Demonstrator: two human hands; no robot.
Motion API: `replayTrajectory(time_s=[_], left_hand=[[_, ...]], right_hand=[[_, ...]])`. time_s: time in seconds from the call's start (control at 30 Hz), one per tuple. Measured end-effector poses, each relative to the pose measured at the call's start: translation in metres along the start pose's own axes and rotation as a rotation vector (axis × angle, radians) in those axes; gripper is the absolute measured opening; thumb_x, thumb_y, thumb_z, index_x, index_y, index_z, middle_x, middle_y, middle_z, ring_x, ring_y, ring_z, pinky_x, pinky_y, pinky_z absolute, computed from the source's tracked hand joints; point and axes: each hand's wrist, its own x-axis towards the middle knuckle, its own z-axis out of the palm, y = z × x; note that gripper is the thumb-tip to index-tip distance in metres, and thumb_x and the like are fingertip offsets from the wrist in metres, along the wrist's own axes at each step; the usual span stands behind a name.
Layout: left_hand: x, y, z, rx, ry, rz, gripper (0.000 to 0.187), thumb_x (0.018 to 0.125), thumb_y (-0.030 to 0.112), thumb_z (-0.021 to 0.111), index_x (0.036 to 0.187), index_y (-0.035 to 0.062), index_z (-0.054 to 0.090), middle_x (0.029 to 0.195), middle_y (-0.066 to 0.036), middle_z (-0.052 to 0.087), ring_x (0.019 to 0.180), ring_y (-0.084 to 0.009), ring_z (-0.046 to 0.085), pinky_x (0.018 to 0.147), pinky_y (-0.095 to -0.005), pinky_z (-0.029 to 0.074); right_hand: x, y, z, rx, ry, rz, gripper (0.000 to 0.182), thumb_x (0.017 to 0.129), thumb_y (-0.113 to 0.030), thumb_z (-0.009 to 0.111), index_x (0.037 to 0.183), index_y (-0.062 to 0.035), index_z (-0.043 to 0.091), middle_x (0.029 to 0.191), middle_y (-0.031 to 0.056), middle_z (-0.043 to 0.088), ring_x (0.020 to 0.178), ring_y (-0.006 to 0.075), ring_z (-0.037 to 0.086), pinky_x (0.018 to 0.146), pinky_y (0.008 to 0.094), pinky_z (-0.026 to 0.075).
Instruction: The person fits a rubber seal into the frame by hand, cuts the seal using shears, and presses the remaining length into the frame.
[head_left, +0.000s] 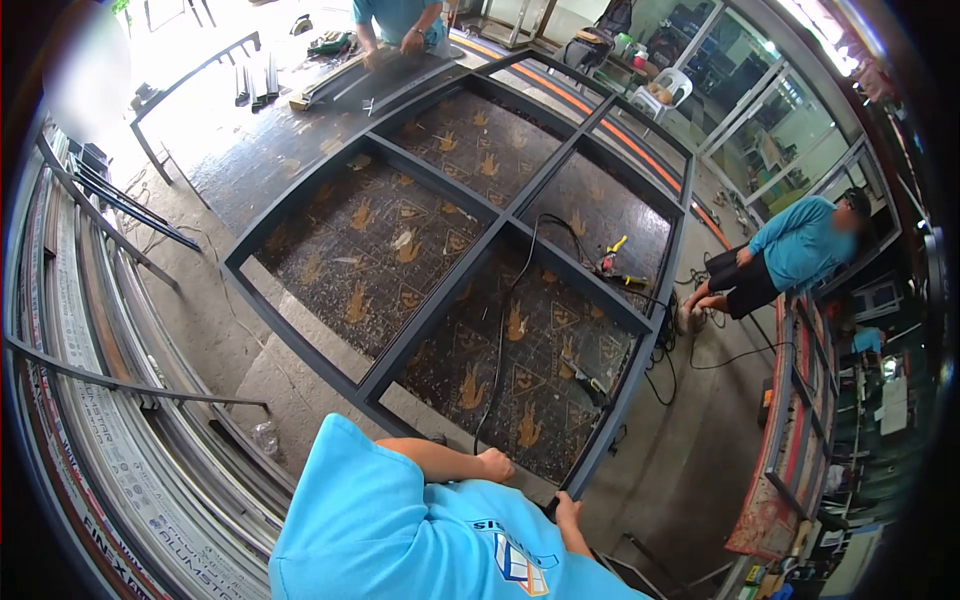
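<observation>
Far left there's a stack of long metal profiles, then the big dark grey frame lying across the middle on a dark printed tabletop. My left hand is curled up by the frame's near edge, next to a black cable, though I honestly can't tell if it's gripping anything. Right hand's wrapped around the near corner, with a person in a teal top further right.
</observation>
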Motion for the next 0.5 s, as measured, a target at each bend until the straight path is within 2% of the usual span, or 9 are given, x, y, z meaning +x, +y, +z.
replayTrajectory(time_s=[0.13, 0.2, 0.3, 0.4, 0.43, 0.5], left_hand=[[0.006, 0.003, -0.018, -0.012, -0.151, -0.054, 0.024, 0.085, 0.019, 0.055, 0.096, 0.0057, 0.071, 0.097, -0.014, 0.071, 0.094, -0.0322, 0.068, 0.074, -0.0440, 0.055], [0.012, 0.013, -0.016, -0.007, -0.058, -0.055, 0.022, 0.083, 0.018, 0.057, 0.095, 0.0054, 0.071, 0.098, -0.014, 0.071, 0.094, -0.0320, 0.068, 0.075, -0.0443, 0.055], [0.007, 0.019, -0.019, -0.014, -0.073, -0.041, 0.023, 0.082, 0.018, 0.059, 0.096, 0.0054, 0.071, 0.099, -0.015, 0.070, 0.096, -0.0319, 0.068, 0.076, -0.0436, 0.055], [0.017, 0.015, -0.016, 0.019, -0.119, -0.048, 0.023, 0.079, 0.018, 0.062, 0.096, 0.0044, 0.071, 0.100, -0.015, 0.070, 0.097, -0.0322, 0.067, 0.077, -0.0428, 0.055], [0.025, 0.012, -0.014, 0.055, -0.160, -0.042, 0.024, 0.078, 0.018, 0.063, 0.095, 0.0045, 0.071, 0.100, -0.015, 0.070, 0.097, -0.0322, 0.067, 0.077, -0.0427, 0.055], [0.021, 0.021, -0.024, 0.099, -0.232, -0.058, 0.025, 0.077, 0.019, 0.064, 0.098, 0.0062, 0.071, 0.100, -0.015, 0.070, 0.097, -0.0318, 0.067, 0.077, -0.0422, 0.055]], right_hand=[[0.004, 0.005, 0.003, 0.135, -0.039, 0.055, 0.064, 0.071, -0.029, 0.070, 0.111, 0.0167, 0.050, 0.111, 0.0298, 0.058, 0.102, 0.0375, 0.058, 0.087, 0.0447, 0.046], [0.011, 0.011, 0.002, 0.129, -0.044, 0.050, 0.065, 0.072, -0.029, 0.070, 0.113, 0.0170, 0.049, 0.111, 0.0296, 0.058, 0.101, 0.0371, 0.059, 0.085, 0.0438, 0.047], [0.011, 0.015, 0.002, 0.039, -0.006, 0.025, 0.066, 0.072, -0.028, 0.070, 0.114, 0.0172, 0.048, 0.112, 0.0288, 0.058, 0.099, 0.0362, 0.060, 0.082, 0.0427, 0.048], [0.000, 0.002, -0.005, 0.186, -0.115, 0.003, 0.060, 0.074, -0.028, 0.069, 0.110, 0.0168, 0.053, 0.104, 0.0263, 0.062, 0.091, 0.0335, 0.063, 0.078, 0.0428, 0.048], [0.004, 0.007, 0.001, 0.175, -0.042, -0.021, 0.052, 0.074, -0.028, 0.069, 0.103, 0.0139, 0.058, 0.096, 0.0237, 0.064, 0.086, 0.0321, 0.063, 0.077, 0.0426, 0.048], [0.007, 0.009, 0.000, 0.173, -0.053, -0.016, 0.048, 0.074, -0.027, 0.069, 0.100, 0.0119, 0.060, 0.095, 0.0223, 0.065, 0.086, 0.0316, 0.063, 0.076, 0.0423, 0.048]])
